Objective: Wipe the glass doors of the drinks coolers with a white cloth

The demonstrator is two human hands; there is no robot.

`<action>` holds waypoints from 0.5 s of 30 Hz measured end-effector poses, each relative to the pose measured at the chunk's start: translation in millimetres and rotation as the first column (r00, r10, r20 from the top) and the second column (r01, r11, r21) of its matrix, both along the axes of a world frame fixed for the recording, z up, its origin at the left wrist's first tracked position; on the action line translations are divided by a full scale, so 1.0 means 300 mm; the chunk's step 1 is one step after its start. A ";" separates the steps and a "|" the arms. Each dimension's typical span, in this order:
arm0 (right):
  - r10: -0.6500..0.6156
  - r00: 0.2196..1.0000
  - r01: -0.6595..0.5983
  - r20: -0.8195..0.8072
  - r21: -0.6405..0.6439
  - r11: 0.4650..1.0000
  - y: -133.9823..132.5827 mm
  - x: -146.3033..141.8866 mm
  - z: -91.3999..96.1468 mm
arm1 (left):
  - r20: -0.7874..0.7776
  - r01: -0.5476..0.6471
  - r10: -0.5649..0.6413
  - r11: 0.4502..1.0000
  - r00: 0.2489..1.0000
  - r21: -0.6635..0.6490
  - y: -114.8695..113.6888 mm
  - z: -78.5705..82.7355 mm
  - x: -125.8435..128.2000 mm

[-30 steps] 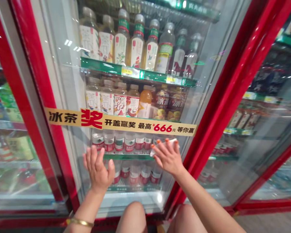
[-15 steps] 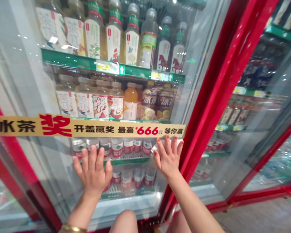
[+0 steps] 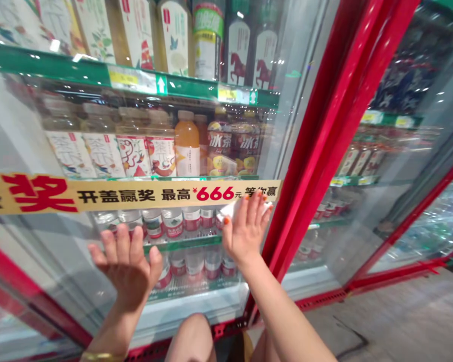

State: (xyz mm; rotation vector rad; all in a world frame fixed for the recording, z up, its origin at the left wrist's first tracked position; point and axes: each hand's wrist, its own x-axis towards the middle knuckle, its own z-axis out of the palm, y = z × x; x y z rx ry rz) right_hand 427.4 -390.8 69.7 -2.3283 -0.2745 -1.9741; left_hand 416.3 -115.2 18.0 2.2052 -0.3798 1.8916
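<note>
My right hand (image 3: 246, 229) lies flat against the glass door (image 3: 226, 311), near its right edge. Under its fingers it holds a folded white tissue (image 3: 226, 211) pressed to the pane; whether it is paper or cloth I cannot tell. The fingertips overlap the end of a yellow promotional strip (image 3: 143, 195) stuck across the glass. Lower left, my left hand (image 3: 126, 261) is open with fingers spread and nothing in it, at or close to the same pane. Whether its palm touches the glass is unclear.
Behind the glass stand shelves of bottled drinks, among them an orange juice bottle (image 3: 186, 143). A red door frame (image 3: 324, 136) rises just right of my right hand. My bent knee (image 3: 192, 337) is close below. More fridge doors continue to the right, above a grey floor (image 3: 400, 322).
The view has moved closer and tilted down. My right hand and the tissue have shifted slightly left and up, with more tissue showing. My left hand has tipped back, its palm now in shadow.
</note>
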 end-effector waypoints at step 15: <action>0.061 0.998 -0.062 -0.013 -0.164 0.984 0.163 0.003 0.110 | 0.004 -0.019 0.019 1.000 1.000 0.013 -0.004 0.003 0.005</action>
